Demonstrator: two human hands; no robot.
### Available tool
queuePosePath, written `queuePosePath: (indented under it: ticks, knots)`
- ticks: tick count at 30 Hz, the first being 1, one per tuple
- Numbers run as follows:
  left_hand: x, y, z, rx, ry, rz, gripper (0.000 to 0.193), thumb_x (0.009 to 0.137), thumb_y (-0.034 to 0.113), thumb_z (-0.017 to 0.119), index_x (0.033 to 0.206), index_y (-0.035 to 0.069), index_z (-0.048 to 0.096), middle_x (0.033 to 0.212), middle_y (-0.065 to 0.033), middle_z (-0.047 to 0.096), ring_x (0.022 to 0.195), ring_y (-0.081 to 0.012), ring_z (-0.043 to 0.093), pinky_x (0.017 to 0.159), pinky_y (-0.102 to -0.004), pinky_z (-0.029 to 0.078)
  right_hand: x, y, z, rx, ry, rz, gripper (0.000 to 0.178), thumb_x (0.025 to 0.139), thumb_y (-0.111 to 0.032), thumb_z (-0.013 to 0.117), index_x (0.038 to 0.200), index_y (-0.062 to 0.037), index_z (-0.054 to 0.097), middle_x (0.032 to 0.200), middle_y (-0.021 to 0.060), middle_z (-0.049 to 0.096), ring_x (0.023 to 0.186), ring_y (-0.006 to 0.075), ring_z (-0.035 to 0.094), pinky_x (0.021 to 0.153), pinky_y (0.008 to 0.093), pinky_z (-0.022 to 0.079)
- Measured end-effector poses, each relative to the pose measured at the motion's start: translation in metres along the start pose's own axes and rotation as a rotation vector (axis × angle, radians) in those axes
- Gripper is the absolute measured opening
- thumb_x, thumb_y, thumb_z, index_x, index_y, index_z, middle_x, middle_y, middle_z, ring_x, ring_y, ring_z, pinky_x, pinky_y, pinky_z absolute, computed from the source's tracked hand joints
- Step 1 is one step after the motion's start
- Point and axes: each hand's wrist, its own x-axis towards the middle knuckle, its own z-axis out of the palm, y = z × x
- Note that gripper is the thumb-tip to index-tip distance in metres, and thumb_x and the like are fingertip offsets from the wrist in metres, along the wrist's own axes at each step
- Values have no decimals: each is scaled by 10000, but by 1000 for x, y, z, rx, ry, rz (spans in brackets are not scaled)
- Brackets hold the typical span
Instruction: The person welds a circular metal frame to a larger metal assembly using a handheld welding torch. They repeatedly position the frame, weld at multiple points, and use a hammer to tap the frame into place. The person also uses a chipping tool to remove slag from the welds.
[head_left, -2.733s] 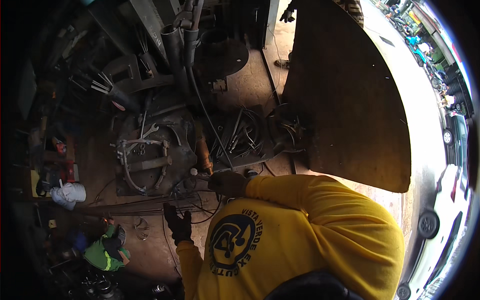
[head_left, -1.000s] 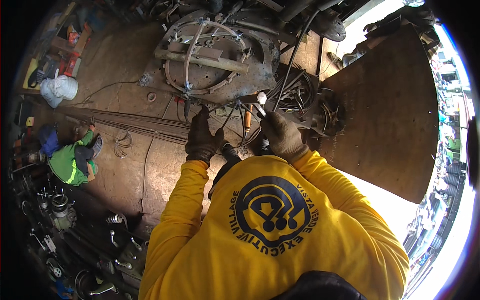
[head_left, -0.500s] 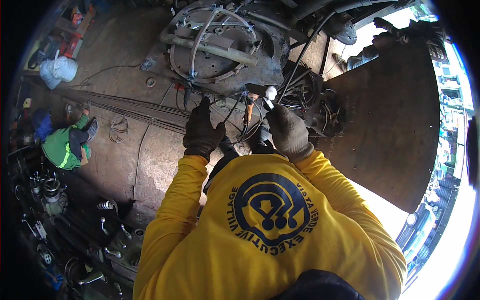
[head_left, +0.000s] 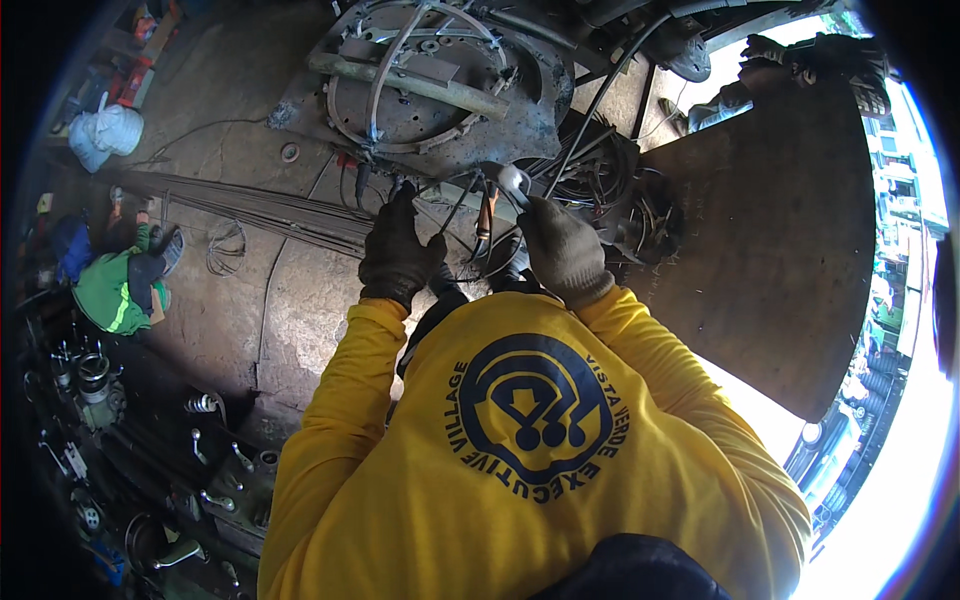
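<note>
My right hand [head_left: 562, 250], in a dark brown knit glove, is closed round the pale handle of a hammer [head_left: 513, 181]. Its bright, sunlit head is at the near edge of a large rusty metal plate [head_left: 535, 130]. My left hand [head_left: 402, 252], gloved alike, reaches to the plate's near edge with a finger stretched forward and the thumb apart; I see nothing held in it. Between my hands hangs an orange-handled tool [head_left: 486, 215] with black cable. On the plate lie a metal ring [head_left: 376, 100] and a thick bar [head_left: 420, 87].
Long thin rods [head_left: 250, 208] lie on the floor at left, beside a wire coil [head_left: 226, 246]. A person in green [head_left: 112, 290] crouches beyond. Tangled cables [head_left: 600, 180] and a large brown sheet [head_left: 770, 240] are at right. Machinery with levers [head_left: 220, 480] stands lower left.
The hammer's head has moved slightly left and back toward the plate with my right hand. My left hand stays by the plate's edge. The whole view has shifted a little.
</note>
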Motion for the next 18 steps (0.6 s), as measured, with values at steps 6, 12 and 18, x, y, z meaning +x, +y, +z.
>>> queuePosePath:
  ticks: [6,12,18]
  knots:
    - [2,1,-2,23,10,21,959,791,199,891,1628,81,438,1353,-205,642,1245,-383,665,1047,-497,561,6,8,4,-123,-82,-6,204,1039,-202,684,1177,-51,687,966,211,726,902,433,730,757,503,584]
    - [6,-2,0,30,60,68,902,805,230,858,1605,114,458,1332,-194,649,1252,-401,649,1054,-531,549,-2,0,-1,44,-31,15,190,1058,-203,668,1197,-78,700,936,195,726,857,421,731,730,485,570]
    - [7,1,-1,43,64,65,922,801,231,863,1617,105,452,1348,-207,640,1280,-410,634,1077,-523,546,-4,7,-6,191,59,2,203,1098,-235,627,1197,-79,709,823,146,705,762,326,728,707,425,559]
